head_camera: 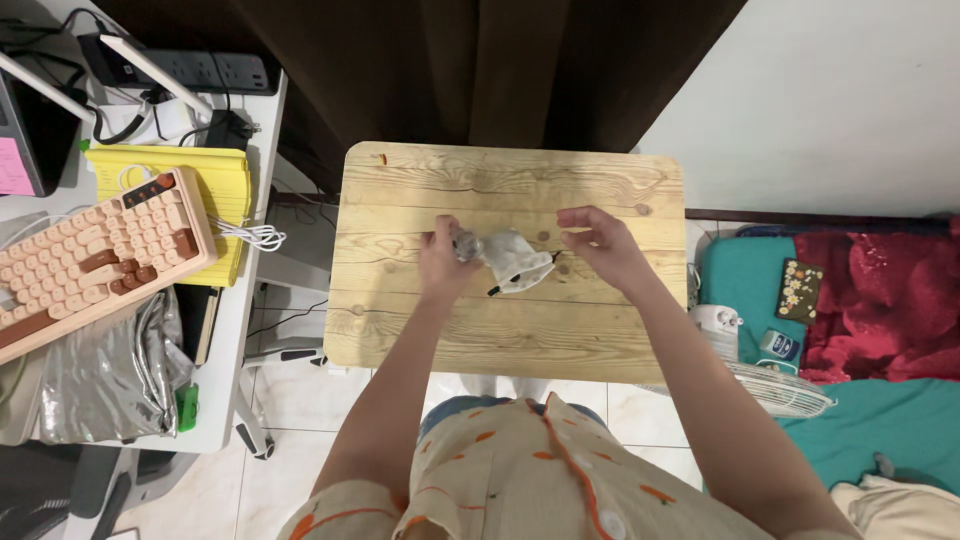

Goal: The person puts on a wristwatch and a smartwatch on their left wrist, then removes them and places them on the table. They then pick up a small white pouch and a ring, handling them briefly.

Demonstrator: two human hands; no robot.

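here the left hand [445, 262] pinches a small white crumpled cloth [515, 262]; right hand [603, 243] hovers half-curled, empty.

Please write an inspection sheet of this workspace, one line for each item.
Surface: small pale wooden table with knots and visible grain.
Job's things: small white cloth item with dark markings, lying mid-table.
Clutter: tiny orange mark near the far-left corner; otherwise nothing seen.
Hands: left hand grips the item's grey end; right hand hovers beside it, fingers curled, holding nothing visible.
Cables: white cable and black power strip on the side desk.
Surroundings: peach keyboard, dark curtain, teal bedding, white fan.
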